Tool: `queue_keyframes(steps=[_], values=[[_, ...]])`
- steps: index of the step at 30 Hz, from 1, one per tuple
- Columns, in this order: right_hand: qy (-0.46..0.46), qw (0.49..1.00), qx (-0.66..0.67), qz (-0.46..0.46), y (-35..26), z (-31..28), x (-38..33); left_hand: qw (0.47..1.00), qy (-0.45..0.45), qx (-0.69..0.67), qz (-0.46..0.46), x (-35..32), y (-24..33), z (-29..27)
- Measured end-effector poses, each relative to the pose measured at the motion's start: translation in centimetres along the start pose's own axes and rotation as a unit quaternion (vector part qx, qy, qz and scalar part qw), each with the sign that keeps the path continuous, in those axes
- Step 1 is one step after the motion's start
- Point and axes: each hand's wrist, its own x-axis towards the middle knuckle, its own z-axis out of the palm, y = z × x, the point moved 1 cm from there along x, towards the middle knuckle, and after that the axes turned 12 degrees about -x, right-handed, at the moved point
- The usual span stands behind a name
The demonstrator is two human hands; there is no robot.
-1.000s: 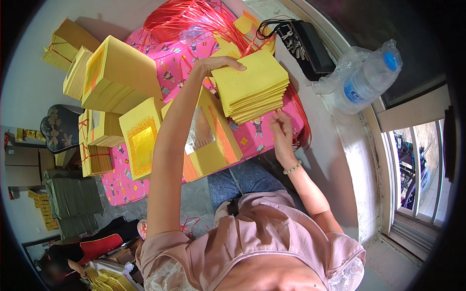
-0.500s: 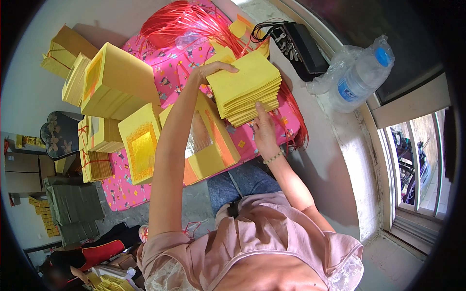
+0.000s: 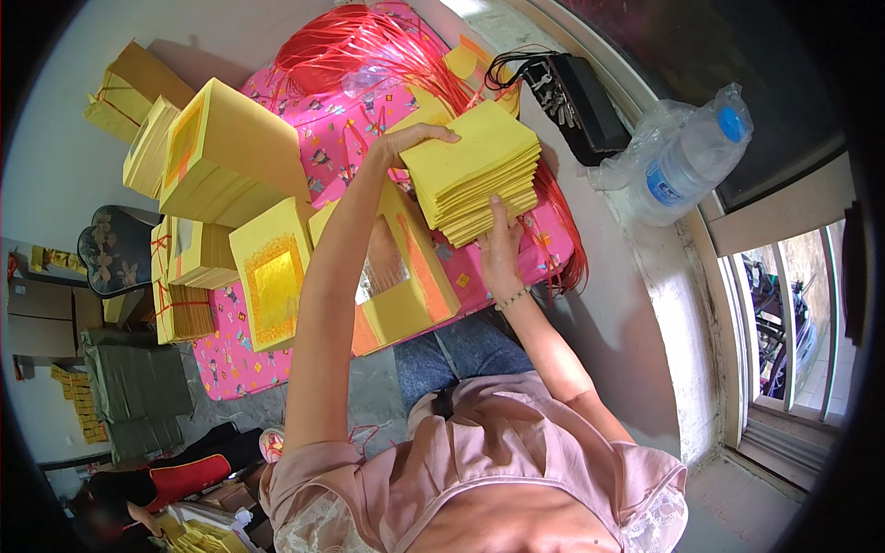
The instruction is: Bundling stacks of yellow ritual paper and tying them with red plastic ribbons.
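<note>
Up and in comes the right hand point(image 3: 501, 247), well clear of the yellow paper stack point(image 3: 475, 161) a second ago and now right against its near edge! Look at the thumb: raised, pressed on the layered edges, while the other fingers bend in low beside the bottom sheets; whether they pinch, I can't tell, the stack hides too much. That forearm slants up from the lower right, a beaded bracelet point(image 3: 513, 299) at its wrist. Over on the far left corner, the left hand point(image 3: 415, 143) clasps the stack, wrist bent sharply, one digit laid across the top, the long arm reaching past the big yellow block point(image 3: 429, 263). And the stack itself? Over the pink cloth point(image 3: 318, 166), between both hands, red strings point(image 3: 355, 46) beyond it.
</note>
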Motion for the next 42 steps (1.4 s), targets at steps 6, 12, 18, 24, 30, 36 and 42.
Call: queue_keyframes(steps=[6,12,18,24,30,36,42], values=[[-0.022,1.0,-0.003,-0.011,-0.8,-0.4,-0.4,1.0,0.003,0.031,0.001,-0.5,-0.3,1.1],[-0.042,0.993,-0.06,-0.094,-4.2,0.1,0.1,0.993,0.015,0.054,0.1,-4.6,0.7,4.1],[-0.147,0.969,-0.102,-0.169,-7.8,3.5,0.1,0.974,0.125,0.05,0.18,-14.2,0.1,7.7],[-0.38,0.891,-0.17,-0.183,-8.3,8.5,-1.5,0.881,0.264,-0.053,0.39,-21.0,-8.7,8.2],[-0.542,0.791,-0.226,-0.17,-6.3,11.6,-1.4,0.798,0.338,-0.101,0.489,-21.4,-17.2,6.0],[-0.588,0.74,-0.268,-0.187,-5.8,12.7,-2.0,0.728,0.363,-0.114,0.57,-20.9,-20.2,5.1],[-0.534,0.796,-0.283,-0.035,-6.1,11.6,-3.9,0.8,0.362,-0.223,0.422,-27.6,-12.8,11.1]])
